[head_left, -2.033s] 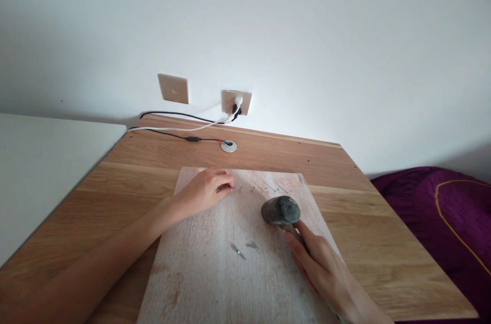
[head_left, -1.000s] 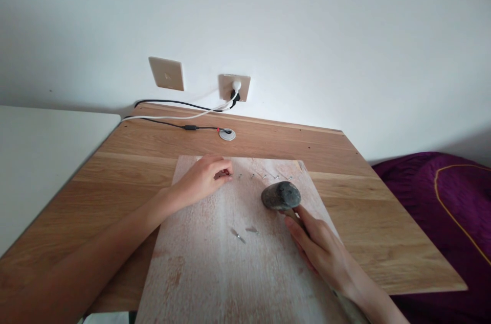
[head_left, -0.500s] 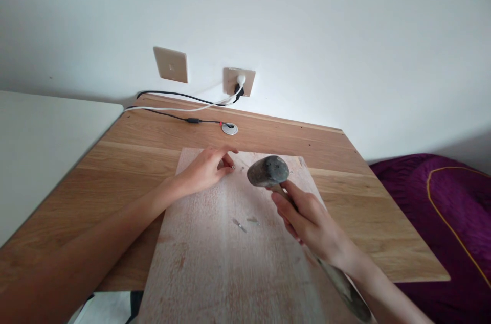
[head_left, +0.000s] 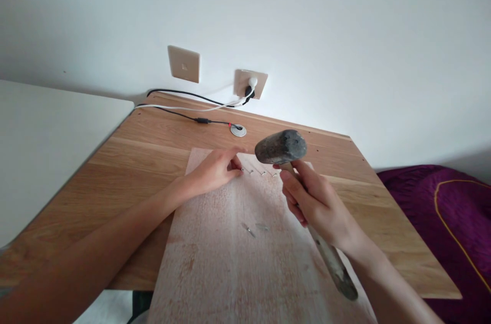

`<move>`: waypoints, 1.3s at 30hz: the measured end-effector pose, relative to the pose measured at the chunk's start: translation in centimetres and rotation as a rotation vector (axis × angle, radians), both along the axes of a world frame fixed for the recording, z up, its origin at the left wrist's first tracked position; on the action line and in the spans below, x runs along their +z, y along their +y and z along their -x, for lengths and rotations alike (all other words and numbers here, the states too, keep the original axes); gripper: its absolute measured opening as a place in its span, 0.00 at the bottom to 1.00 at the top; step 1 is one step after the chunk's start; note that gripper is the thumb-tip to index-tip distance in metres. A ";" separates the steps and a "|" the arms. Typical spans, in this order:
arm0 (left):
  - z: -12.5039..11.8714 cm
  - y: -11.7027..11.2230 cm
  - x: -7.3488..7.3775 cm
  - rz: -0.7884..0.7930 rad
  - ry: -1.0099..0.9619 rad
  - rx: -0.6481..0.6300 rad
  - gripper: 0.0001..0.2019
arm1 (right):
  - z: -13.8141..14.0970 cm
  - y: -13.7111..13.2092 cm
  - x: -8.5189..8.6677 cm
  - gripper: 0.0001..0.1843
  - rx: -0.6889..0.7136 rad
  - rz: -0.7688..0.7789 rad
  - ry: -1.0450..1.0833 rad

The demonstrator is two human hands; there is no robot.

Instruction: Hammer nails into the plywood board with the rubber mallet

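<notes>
My right hand (head_left: 316, 201) is closed round the wooden handle of a mallet (head_left: 281, 146), whose dark, worn head is raised above the far part of a pale, scuffed board (head_left: 215, 262). At the board's far left, my left hand (head_left: 218, 168) pinches a small nail (head_left: 242, 170) between thumb and forefinger; its tip is hidden. Several short nails (head_left: 263, 174) stand in a row to the right of those fingers. Nearer me, a loose silvery nail (head_left: 249, 230) lies on the board, with another small, blurred piece (head_left: 262, 227) beside it.
Under the board is a wooden desk (head_left: 126, 181). Black and white cables (head_left: 184, 108) run along its back to a wall socket (head_left: 250, 84), near a round cable grommet (head_left: 238, 131). A white surface (head_left: 57, 140) adjoins on the left; purple fabric (head_left: 418, 201) lies right.
The mallet and my right hand have risen away from the board, uncovering nails in the row. My left hand keeps its pinch on the nail. The whole view has shifted slightly.
</notes>
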State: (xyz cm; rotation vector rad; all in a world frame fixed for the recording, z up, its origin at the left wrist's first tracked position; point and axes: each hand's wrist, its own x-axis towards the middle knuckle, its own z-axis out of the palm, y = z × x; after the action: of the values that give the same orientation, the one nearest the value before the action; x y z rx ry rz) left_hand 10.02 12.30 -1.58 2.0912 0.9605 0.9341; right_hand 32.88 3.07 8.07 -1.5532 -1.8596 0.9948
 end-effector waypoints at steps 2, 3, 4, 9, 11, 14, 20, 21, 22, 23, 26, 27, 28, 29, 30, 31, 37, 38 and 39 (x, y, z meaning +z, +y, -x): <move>0.0 0.0 0.0 0.010 -0.009 -0.004 0.24 | 0.4 0.3 -0.1 0.14 0.006 -0.001 -0.035; -0.1 0.1 0.0 0.013 -0.009 -0.008 0.25 | 0.6 0.4 -0.4 0.13 0.029 0.013 -0.075; -0.1 0.1 0.0 0.014 -0.008 -0.010 0.25 | 0.8 0.6 -0.7 0.11 0.059 0.034 -0.119; 0.0 0.3 -0.4 -0.014 0.003 -0.015 0.27 | 0.6 0.2 0.1 0.11 0.059 0.037 -0.140; 0.1 0.4 -0.6 -0.030 0.016 -0.017 0.29 | 0.2 -0.8 1.6 0.14 0.010 0.003 -0.042; 0.1 0.5 -0.8 -0.046 0.034 -0.023 0.29 | 0.3 -1.7 2.7 0.15 -0.033 -0.064 0.044; 0.0 0.2 -0.3 -0.039 0.001 -0.034 0.27 | 1.7 0.0 -1.3 0.10 0.043 0.053 -0.133; 0.0 0.2 -0.3 -0.042 -0.005 -0.037 0.27 | 1.7 0.2 -1.7 0.10 0.042 0.069 -0.148; 0.0 0.2 -0.3 -0.046 -0.009 -0.037 0.27 | 1.6 0.3 -1.6 0.10 0.037 0.065 -0.149; 0.0 0.2 -0.4 -0.050 -0.007 -0.033 0.28 | 1.4 0.1 -1.3 0.11 0.027 0.046 -0.136; 0.1 0.3 -0.7 -0.062 0.019 -0.025 0.29 | 0.5 -0.9 1.0 0.14 -0.018 -0.039 -0.043; 0.2 0.4 -0.9 -0.067 0.030 -0.027 0.30 | 0.3 -1.3 1.7 0.15 -0.038 -0.067 -0.011; 0.2 0.4 -0.9 -0.073 0.038 -0.027 0.30 | 0.2 -1.5 2.1 0.15 -0.051 -0.088 0.011; 0.2 0.4 -0.9 -0.077 0.045 -0.027 0.30 | 0.2 -1.6 2.2 0.15 -0.055 -0.098 0.019; 0.2 0.4 -0.8 -0.077 0.045 -0.025 0.30 | 0.3 -1.5 2.0 0.15 -0.048 -0.098 0.016; 0.2 0.3 -0.7 -0.070 0.039 -0.024 0.29 | 0.5 -1.3 1.5 0.14 -0.032 -0.080 0.000; 0.0 0.0 -0.1 -0.024 -0.015 -0.021 0.27 | 1.4 0.5 -1.6 0.10 0.052 0.061 -0.131; 0.0 0.0 -0.1 -0.026 -0.017 -0.020 0.27 | 1.3 0.4 -1.3 0.11 0.037 0.037 -0.128; 0.0 0.0 -0.2 -0.028 -0.017 -0.017 0.27 | 1.1 0.3 -0.8 0.12 0.016 0.002 -0.118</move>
State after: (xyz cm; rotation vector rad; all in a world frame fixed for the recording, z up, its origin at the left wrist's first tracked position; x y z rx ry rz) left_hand 9.97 12.32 -1.82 2.1080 0.9246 0.9597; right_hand 31.78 3.33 7.24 -1.6324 -1.9546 0.9303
